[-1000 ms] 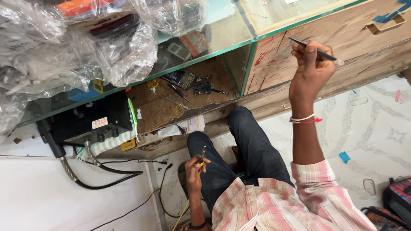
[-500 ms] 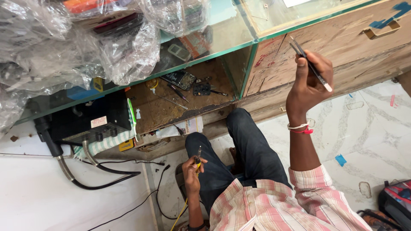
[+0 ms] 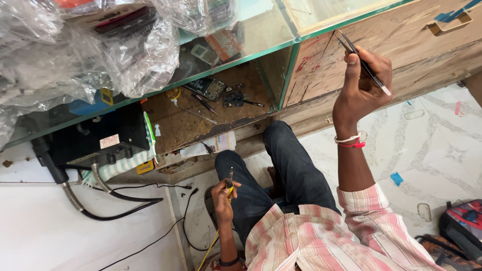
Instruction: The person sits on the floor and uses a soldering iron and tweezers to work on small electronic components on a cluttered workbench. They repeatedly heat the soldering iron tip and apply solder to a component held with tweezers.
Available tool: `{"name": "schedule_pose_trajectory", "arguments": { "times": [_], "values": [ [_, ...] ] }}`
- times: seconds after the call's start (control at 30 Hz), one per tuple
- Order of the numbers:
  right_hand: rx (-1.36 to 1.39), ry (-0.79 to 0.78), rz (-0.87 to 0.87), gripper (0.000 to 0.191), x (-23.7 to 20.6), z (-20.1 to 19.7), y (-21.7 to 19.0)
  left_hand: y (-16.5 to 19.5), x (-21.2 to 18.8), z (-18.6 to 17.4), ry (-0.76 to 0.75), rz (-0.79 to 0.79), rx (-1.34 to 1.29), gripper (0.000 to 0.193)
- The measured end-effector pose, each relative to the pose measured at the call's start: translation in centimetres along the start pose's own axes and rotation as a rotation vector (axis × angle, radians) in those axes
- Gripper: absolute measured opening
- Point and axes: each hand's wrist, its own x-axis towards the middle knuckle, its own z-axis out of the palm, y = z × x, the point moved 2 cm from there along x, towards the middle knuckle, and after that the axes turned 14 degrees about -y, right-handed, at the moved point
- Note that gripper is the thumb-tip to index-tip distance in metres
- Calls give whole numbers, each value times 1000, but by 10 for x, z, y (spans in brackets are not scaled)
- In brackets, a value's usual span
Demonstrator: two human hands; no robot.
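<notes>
The person sits low on the floor with both hands up, each holding a tool. The right hand [image 3: 361, 85] is lifted high in front of the wooden drawer front [image 3: 401, 40], with its fingers pinched shut around thin metal tweezers [image 3: 362, 59]. The left hand [image 3: 223, 196] is down by the knee in dark jeans [image 3: 281, 160], closed around a small soldering iron [image 3: 230, 178] that points up. A yellow cable [image 3: 211, 246] runs down from it.

I think this is a pause with tools ready, since neither tip touches any part. Any move with them calls for steady hands, and for keeping the iron tip off the jeans.

The pale stone floor [image 3: 442, 145] has bits of tape on it, and a backpack [image 3: 464, 221] sits in the corner. A glass counter [image 3: 281, 45] stands in front, with crinkly plastic bags [image 3: 75, 50] piled on it. Under the glass is a scratched wooden shelf [image 3: 201, 128]. Next to the shelf is a black box machine [image 3: 95, 140] with bendy hoses [image 3: 100, 203]. On the shelf lie a phone circuit board [image 3: 211, 88] and small tools.
</notes>
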Motion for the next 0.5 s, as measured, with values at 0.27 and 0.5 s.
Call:
{"name": "schedule_pose_trajectory", "arguments": {
  "times": [0.27, 0.5],
  "values": [
    [-87, -8, -13, 13, 2, 2, 0, 2, 4, 1, 12, -32, -11, 45],
    [8, -88, 25, 12, 1, 3, 1, -5, 4, 7, -7, -41, -27, 46]
  ]
}}
